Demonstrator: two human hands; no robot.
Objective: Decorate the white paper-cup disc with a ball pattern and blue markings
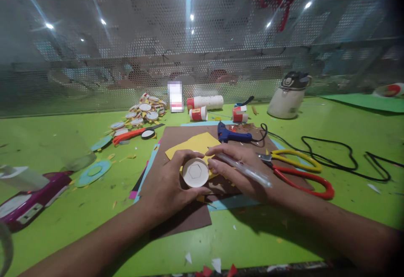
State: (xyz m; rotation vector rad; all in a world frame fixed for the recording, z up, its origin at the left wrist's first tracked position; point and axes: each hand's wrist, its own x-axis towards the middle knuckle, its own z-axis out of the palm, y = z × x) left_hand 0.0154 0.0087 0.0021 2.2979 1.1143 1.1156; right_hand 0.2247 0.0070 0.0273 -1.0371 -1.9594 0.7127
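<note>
My left hand (166,184) curls its thumb and fingers around the rim of a small white round piece (195,173) that looks like a cut-off paper cup bottom. A hexagon is drawn in dark line on its face. In my right hand (235,157) lies a pen (254,174) with a clear barrel, its tip pointing left just above the disc and apart from the drawn lines. Beneath both hands are a sheet of yellow foam (189,143) and a brown board (172,136). Touching the board's right side are scissors (298,174) with one yellow and one red handle.
A blue glue gun (235,135) with a black cord rests on the board's far side. Several finished-looking discs (145,107) are piled back left, near an orange cutter (131,136). Red-and-white paper cups (198,113), a kettle (287,98) and a purple power strip (36,199) stand around.
</note>
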